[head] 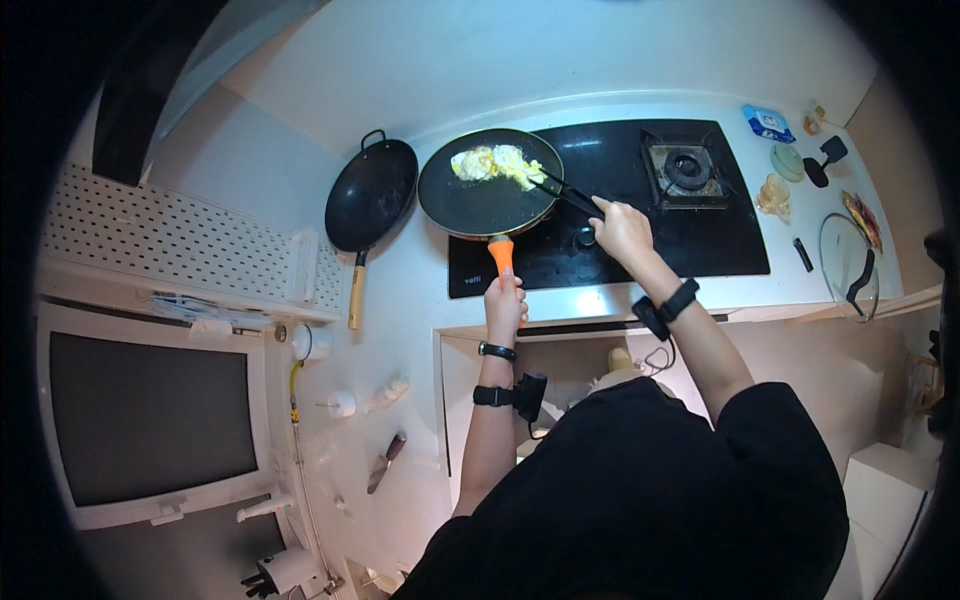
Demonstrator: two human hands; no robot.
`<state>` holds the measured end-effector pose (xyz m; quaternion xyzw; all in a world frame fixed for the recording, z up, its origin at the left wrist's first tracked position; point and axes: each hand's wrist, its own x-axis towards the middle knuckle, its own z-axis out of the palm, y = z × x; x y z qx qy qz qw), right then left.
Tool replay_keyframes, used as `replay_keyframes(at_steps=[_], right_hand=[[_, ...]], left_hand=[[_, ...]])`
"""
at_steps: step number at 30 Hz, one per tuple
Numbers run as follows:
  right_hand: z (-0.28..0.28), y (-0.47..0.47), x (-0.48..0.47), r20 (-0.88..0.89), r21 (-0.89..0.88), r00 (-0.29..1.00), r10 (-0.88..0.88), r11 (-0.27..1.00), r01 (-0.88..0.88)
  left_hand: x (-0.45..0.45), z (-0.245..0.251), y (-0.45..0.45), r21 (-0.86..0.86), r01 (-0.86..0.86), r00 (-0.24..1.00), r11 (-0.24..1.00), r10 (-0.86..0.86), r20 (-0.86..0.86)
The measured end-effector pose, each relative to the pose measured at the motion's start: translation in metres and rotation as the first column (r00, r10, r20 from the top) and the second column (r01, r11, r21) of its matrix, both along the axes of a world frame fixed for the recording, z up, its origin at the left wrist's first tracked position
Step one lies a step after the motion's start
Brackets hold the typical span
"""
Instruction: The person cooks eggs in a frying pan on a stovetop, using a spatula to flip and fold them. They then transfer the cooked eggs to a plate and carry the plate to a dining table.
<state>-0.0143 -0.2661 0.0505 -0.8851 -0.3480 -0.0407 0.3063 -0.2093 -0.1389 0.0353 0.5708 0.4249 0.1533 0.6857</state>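
Note:
My left hand (506,301) grips the orange handle (501,256) of a round dark frying pan (480,210), which sits over the left part of the black gas hob (600,259). Two pieces of fried egg (474,163) lie side by side in its upper half. My right hand (625,231) holds black chopsticks or slim tongs (574,196); which of them, I cannot tell. Their tips touch the right-hand egg (511,161), whose yellow yolk looks broken up.
A black wok (373,195) with a wooden handle stands left of the pan. The right burner (686,171) holds nothing. At the far right lie a glass lid (836,262), a wipes packet (769,124) and a green round container (787,162). A knife (386,462) rests on the left counter.

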Motion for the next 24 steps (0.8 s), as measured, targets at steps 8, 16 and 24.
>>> replay_keyframes(at_steps=[8, 16, 24], right_hand=[[-0.018, -0.065, -0.024, -0.339, 0.270, 0.935, -0.098, 0.942, 0.197], [-0.014, -0.064, -0.035, -0.355, 0.303, 0.933, -0.064, 0.936, 0.179], [-0.018, -0.060, -0.044, -0.323, 0.360, 0.946, -0.014, 0.923, 0.136]], left_hand=[[-0.002, 0.004, 0.002, -0.080, -0.009, 1.000, 0.997, 0.008, -0.014], [0.005, 0.005, 0.022, -0.158, 0.044, 0.997, 0.986, -0.034, 0.066], [-0.005, 0.017, 0.010, -0.219, 0.039, 0.999, 0.975, -0.033, 0.035]])
